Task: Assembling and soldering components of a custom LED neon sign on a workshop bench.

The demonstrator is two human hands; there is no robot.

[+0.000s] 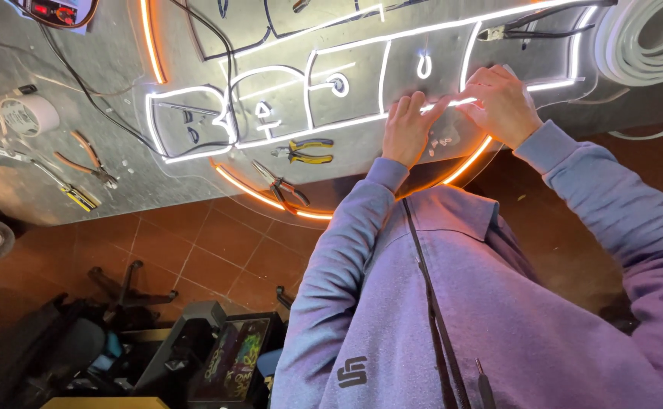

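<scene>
A clear acrylic sign panel [361,155] lies on a grey metal table [51,189], with glowing white neon strip [346,125] forming letter outlines and an orange strip [271,198] along its curved edge. My left hand [407,130] rests flat on the panel, fingers pressing the white strip at the lower edge of a letter. My right hand [502,102] is curled just to its right, fingertips pinching the same lit strip. Both sleeves are lilac.
Yellow-handled pliers [305,151] and red-handled pliers [282,185] lie on the panel. Orange-handled pliers [89,159], a tape roll [24,115] and a screwdriver [62,184] sit at left. A white strip coil [642,38] is top right. A chair base [123,291] stands on the tiled floor.
</scene>
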